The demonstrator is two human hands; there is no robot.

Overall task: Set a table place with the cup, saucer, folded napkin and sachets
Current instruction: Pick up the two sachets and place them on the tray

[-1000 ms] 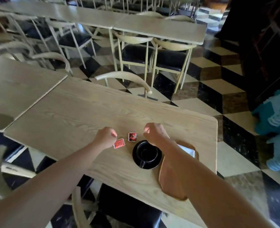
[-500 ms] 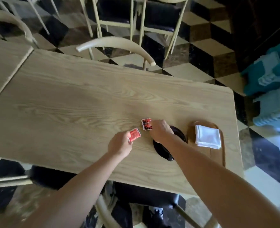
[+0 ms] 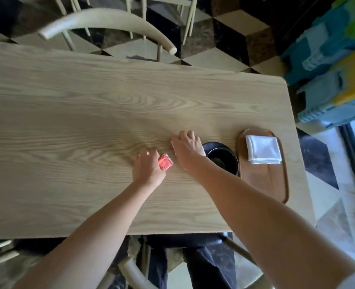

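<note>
A black cup point(image 3: 222, 160) stands on a black saucer point(image 3: 212, 145) near the table's front right. To its left lies a red sachet point(image 3: 165, 162), pinched at its left edge by my left hand point(image 3: 148, 170). My right hand point(image 3: 188, 150) lies palm down just left of the saucer, over the second sachet; only a pale corner point(image 3: 172, 145) of that sachet peeks out under the fingers. A white folded napkin point(image 3: 263, 149) rests on the far end of a wooden tray point(image 3: 263, 184) to the right of the cup.
The light wooden table point(image 3: 89, 122) stretches far to the left. A curved chair back point(image 3: 109, 19) stands at its far side and another chair is under its near edge. Blue and yellow crates point(image 3: 329, 80) sit on the floor at the right.
The view has tilted down onto the table. My right hand has come down flat over the second sachet, hiding it. My left hand stays on the red sachet.
</note>
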